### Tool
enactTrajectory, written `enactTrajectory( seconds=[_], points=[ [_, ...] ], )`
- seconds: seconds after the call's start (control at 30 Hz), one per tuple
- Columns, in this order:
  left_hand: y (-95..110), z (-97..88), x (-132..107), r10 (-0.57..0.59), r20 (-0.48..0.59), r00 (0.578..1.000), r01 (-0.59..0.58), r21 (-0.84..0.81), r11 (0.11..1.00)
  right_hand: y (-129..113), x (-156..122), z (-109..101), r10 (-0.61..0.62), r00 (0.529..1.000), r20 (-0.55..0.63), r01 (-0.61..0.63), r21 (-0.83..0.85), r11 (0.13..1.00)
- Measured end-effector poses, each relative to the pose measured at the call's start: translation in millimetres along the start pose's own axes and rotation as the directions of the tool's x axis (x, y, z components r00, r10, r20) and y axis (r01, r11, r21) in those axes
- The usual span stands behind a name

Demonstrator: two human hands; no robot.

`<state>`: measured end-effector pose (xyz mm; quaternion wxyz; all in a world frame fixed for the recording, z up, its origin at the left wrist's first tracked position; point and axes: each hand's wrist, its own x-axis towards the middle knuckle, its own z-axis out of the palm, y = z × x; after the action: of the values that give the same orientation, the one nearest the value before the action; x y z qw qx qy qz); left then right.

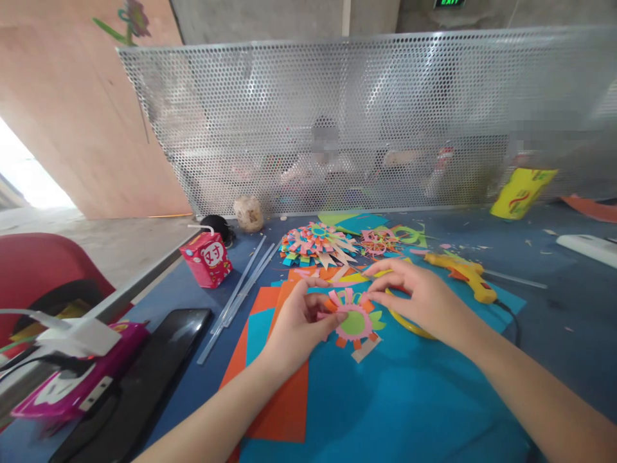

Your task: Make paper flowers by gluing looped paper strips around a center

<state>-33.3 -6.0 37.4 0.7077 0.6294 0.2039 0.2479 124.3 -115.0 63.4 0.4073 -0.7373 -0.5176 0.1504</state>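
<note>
A small layered paper flower (pixel 355 325) has a green centre, a pink fringed ring, and orange, pink and green petals. My left hand (pixel 303 315) pinches its left edge between thumb and fingers. At the flower's upper right, the curled fingers of my right hand (pixel 407 289) meet a petal; the exact contact is partly hidden. Under that hand shows a yellow scissors-like handle (pixel 413 326), partly covered. Below both hands lie blue paper (pixel 385 405) and orange sheets (pixel 282 411).
Behind are a fringed paper rosette (pixel 315 244) and paper scraps (pixel 380 241). A yellow glue gun (pixel 465 273) lies right. Left are glue sticks (pixel 241 289), a red drink carton (pixel 207 258), a phone (pixel 139 379) and a pink power strip (pixel 87 373). A perforated metal screen (pixel 289 96) stands behind.
</note>
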Motion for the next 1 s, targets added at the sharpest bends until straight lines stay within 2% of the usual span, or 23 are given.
enactTrajectory(
  seconds=[0.6,1.0],
  points=[
    [0.8,1.2,0.2,0.037,-0.011,0.999,-0.037,-0.059,0.998,4.5,1.4,-0.7,-0.009,1.0,0.011,0.008,0.092,0.996],
    [-1.1,-0.3,2.0,0.063,0.003,0.998,-0.063,-0.035,0.997,4.0,1.3,-0.1,0.003,1.0,0.02,-0.004,0.061,0.998]
  ],
)
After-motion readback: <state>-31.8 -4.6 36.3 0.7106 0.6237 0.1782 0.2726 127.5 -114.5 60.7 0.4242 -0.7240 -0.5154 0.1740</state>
